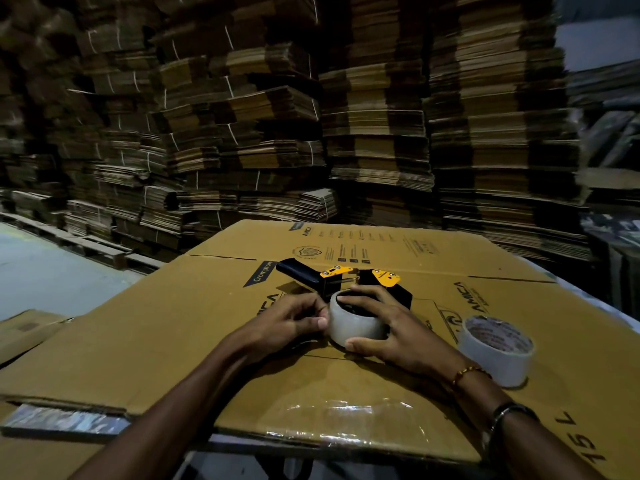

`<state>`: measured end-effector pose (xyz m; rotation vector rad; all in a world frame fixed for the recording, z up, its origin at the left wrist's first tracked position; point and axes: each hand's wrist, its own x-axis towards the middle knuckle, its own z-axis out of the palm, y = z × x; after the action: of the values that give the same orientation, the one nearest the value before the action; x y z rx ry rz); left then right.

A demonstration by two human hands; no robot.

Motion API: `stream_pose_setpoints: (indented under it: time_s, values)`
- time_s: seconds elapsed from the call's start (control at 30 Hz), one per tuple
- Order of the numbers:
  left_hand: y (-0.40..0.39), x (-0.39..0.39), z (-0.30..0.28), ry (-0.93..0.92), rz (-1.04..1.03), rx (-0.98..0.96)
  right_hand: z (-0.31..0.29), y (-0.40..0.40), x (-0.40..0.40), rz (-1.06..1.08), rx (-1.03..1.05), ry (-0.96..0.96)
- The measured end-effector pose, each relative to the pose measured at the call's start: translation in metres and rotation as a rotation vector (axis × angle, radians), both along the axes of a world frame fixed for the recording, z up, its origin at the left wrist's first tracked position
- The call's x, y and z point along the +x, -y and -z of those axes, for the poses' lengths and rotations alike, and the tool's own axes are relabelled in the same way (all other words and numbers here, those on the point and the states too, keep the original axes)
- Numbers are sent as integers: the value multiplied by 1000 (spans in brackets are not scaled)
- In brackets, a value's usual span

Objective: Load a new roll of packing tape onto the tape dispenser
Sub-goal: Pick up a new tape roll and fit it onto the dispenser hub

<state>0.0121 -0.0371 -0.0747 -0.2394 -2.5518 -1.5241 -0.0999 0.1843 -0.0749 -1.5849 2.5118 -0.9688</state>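
Note:
A black and yellow tape dispenser [346, 280] lies on a flattened cardboard box [194, 327], its handle pointing left. A roll of clear packing tape [356, 323] sits at the dispenser's near side, over its hub area. My right hand [391, 327] grips this roll, fingers over its top rim and thumb at its front. My left hand [291, 323] pinches at the roll's left side with thumb and fingertips. A second, white tape roll [497, 351] stands on the cardboard to the right, untouched.
Tall stacks of bundled flat cardboard [294, 133] fill the background. A wooden pallet [86, 244] lies on the floor at the left. More flat cardboard [27, 327] sits at the near left. Shiny tape strips [346, 410] cover the cardboard's near edge.

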Motion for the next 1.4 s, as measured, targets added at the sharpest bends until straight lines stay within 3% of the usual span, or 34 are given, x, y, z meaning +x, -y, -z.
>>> stream_pose_setpoints:
  time_s: [0.3, 0.43, 0.5, 0.7, 0.83, 0.97, 1.13, 1.4]
  values:
    - [3, 10, 1, -10, -111, 152, 7, -1, 3, 20, -62, 9]
    - [2, 5, -16, -302, -425, -134, 10, 0, 8, 45, -123, -7]
    - [8, -9, -27, -390, -457, -340, 10, 1, 10, 77, -115, -45]
    - [24, -47, -24, 16, -376, -760, 12, -1, 17, 194, -100, -196]
    - [25, -40, -18, -5, -400, -958, 15, -2, 14, 267, -83, -248]
    - [31, -24, -18, -140, -414, -1038, 17, -4, 9, 344, -99, -233]
    - [29, 3, -24, -162, -450, -1148, 14, -4, 14, 378, -81, -227]
    - [-4, 52, -47, 9, -368, -983, 9, -4, 22, 397, -36, -214]
